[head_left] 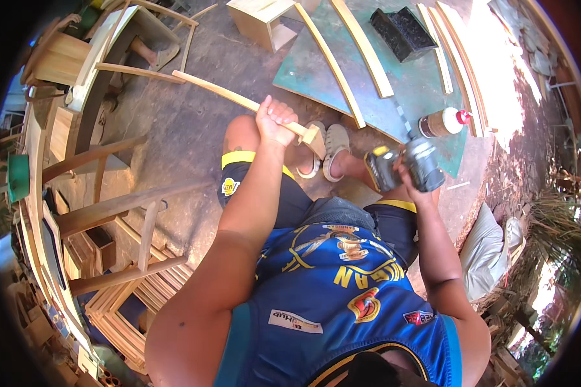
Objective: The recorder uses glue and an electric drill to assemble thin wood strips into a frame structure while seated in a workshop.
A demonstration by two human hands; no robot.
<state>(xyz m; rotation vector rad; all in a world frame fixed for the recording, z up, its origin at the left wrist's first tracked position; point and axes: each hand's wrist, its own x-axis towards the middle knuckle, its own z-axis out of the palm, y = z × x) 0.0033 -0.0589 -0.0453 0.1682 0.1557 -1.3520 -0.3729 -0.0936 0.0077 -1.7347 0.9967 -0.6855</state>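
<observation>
My left hand (276, 121) is closed round a long, thin wooden strip (223, 93), which slants up and to the left. At its near end, a small wooden block (315, 140) sits across the strip above my feet. My right hand (412, 179) grips a dark cordless drill (423, 164) beside my right knee. Its long bit (403, 116) points away from me, over the green board (297, 74). Just right of the bit is a bottle with a red cap (441, 122). Two wooden strips (361, 45) lie on the board's far part.
A black open box (403, 33) stands on the board, with more long strips (461, 68) to its right. Wooden frames (110, 213) and stacked slats (119, 322) crowd the left side. Another person's foot (164, 57) shows at the upper left. A pale sack (485, 255) lies at right.
</observation>
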